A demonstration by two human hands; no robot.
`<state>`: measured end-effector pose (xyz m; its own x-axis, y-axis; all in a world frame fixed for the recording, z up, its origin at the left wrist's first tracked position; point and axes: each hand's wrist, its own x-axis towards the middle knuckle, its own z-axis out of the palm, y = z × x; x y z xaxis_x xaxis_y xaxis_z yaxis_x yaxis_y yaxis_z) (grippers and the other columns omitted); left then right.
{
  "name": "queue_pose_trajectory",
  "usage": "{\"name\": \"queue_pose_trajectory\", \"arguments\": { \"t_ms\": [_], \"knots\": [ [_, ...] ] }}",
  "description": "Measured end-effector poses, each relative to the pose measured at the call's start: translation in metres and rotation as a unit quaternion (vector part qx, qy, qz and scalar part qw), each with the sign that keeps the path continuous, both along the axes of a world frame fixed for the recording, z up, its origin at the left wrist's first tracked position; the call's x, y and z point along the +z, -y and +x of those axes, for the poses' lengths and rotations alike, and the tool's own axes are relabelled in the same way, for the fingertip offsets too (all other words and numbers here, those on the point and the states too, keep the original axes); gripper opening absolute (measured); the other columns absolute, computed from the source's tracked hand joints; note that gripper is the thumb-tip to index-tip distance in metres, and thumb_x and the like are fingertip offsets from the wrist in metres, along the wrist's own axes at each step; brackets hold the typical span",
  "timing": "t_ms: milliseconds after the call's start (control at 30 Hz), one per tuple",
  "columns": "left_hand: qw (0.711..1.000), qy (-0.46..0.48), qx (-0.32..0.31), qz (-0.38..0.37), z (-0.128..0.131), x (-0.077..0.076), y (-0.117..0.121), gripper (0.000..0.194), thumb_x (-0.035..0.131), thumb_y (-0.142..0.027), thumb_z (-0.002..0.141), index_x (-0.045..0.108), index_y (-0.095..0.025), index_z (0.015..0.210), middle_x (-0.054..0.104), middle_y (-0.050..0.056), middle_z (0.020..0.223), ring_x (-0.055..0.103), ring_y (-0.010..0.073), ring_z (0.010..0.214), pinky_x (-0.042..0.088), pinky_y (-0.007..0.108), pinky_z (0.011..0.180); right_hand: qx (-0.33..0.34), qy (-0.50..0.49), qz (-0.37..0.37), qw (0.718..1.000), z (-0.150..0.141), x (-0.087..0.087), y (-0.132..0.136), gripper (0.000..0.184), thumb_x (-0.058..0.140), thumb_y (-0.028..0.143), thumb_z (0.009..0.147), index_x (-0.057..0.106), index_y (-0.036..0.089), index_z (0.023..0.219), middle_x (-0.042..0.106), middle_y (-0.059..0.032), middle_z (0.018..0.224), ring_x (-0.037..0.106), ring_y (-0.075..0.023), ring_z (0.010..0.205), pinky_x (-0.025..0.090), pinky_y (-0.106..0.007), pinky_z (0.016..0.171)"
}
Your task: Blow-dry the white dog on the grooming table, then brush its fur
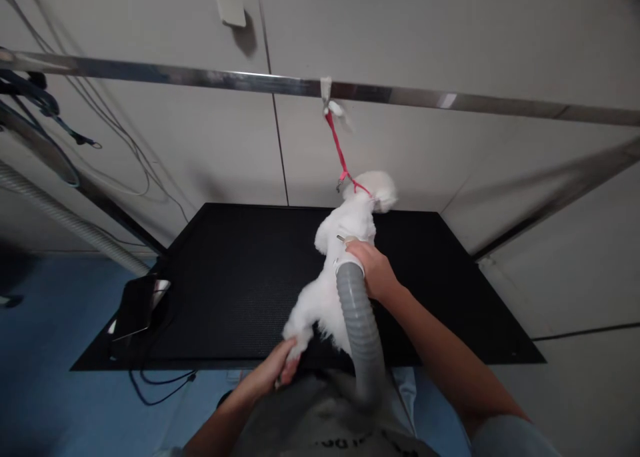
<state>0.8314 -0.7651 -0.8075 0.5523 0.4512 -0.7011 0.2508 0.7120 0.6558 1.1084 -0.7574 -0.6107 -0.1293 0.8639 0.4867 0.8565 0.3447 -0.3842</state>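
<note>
A small white fluffy dog (340,244) stands on a black grooming table (235,284), facing away from me. A red leash (337,147) ties it to a metal bar (200,77) overhead. My right hand (374,269) is closed around the end of a grey ribbed dryer hose (357,324), its nozzle against the dog's back. My left hand (277,369) is closed on the dog's hind leg at the table's near edge.
A dark phone or tablet (135,307) lies at the table's left edge with a black cable (160,380) hanging below it. Another ribbed hose (65,217) and loose cords run along the left wall. Grey wall panels stand behind the table.
</note>
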Motion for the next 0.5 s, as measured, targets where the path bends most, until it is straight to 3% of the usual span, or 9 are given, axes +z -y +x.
{"name": "queue_pose_trajectory", "arguments": {
  "t_ms": [67,133,267,400,500],
  "knots": [
    [0.999,0.025,0.020,0.003,0.021,0.019,-0.018,0.064,0.050,-0.079,0.078,0.039,-0.021,0.055,0.025,-0.007,0.043,0.018,0.0053,0.040,0.014,0.022,0.041,0.046,0.007,0.009,0.999,-0.011,0.004,0.023,0.029,0.064,0.033,0.080,0.062,0.022,0.107,0.069,-0.0124,0.114,0.065,-0.0284,0.108,0.055,-0.041,0.094],
    [0.999,0.037,0.013,0.009,0.037,0.029,-0.027,0.061,0.048,-0.075,0.084,0.041,-0.020,0.059,0.026,-0.007,0.044,0.017,0.0052,0.040,0.012,0.022,0.040,0.085,0.013,-0.001,0.996,-0.029,0.010,0.055,0.021,0.063,0.035,0.083,0.063,0.023,0.100,0.071,-0.0109,0.109,0.068,-0.0257,0.100,0.057,-0.037,0.087],
    [0.999,0.040,-0.012,-0.012,0.052,0.016,-0.014,0.062,0.050,-0.078,0.083,0.042,-0.020,0.061,0.027,-0.008,0.045,0.017,0.0049,0.038,0.011,0.023,0.039,0.123,-0.034,-0.054,0.990,-0.055,0.015,0.109,0.014,0.063,0.034,0.084,0.063,0.024,0.095,0.072,-0.0068,0.098,0.070,-0.0205,0.088,0.059,-0.029,0.078],
    [0.999,-0.009,0.024,-0.036,0.056,-0.002,0.001,0.060,0.045,-0.074,0.089,0.040,-0.020,0.062,0.027,-0.008,0.045,0.016,0.0052,0.038,0.010,0.023,0.040,0.056,-0.120,-0.032,0.991,-0.046,-0.009,0.128,0.015,0.062,0.024,0.085,0.062,0.025,0.100,0.072,-0.0074,0.105,0.071,-0.0204,0.095,0.060,-0.029,0.081],
    [0.998,-0.022,0.047,-0.030,0.061,-0.001,-0.004,0.059,0.042,-0.071,0.091,0.039,-0.020,0.061,0.027,-0.008,0.046,0.017,0.0051,0.039,0.010,0.022,0.041,0.036,-0.190,-0.015,0.981,-0.039,-0.038,0.136,0.034,0.074,0.031,0.077,0.059,0.027,0.108,0.071,-0.0082,0.114,0.072,-0.0236,0.103,0.061,-0.033,0.088]
  ]
}}
